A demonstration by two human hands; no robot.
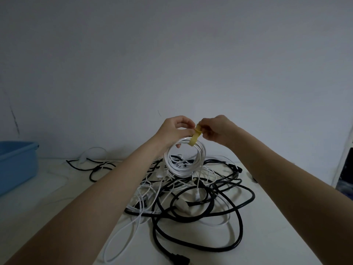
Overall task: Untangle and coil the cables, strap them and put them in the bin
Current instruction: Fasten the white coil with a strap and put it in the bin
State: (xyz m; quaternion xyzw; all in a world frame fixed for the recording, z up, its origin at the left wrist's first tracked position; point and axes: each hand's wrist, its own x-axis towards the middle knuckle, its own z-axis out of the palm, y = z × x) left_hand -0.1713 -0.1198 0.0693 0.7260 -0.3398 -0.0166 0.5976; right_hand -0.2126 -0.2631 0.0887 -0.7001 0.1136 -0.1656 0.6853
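Observation:
A coiled white cable [184,163] hangs in the air above the table, held at its top by my left hand [174,131]. A yellow strap [195,139] is looped round the top of the coil. My right hand [215,130] pinches the strap's free end right beside my left fingers. Under the coil lies a tangled pile of black and white cables [191,196] on the white table [47,197]. A blue bin [16,163] stands at the far left.
A thick black power cable with a plug [177,258] runs toward the table's front edge. Loose thin cables [95,165] trail left toward the bin. A plain wall rises behind; the table's right edge [286,217] drops off near a dark gap.

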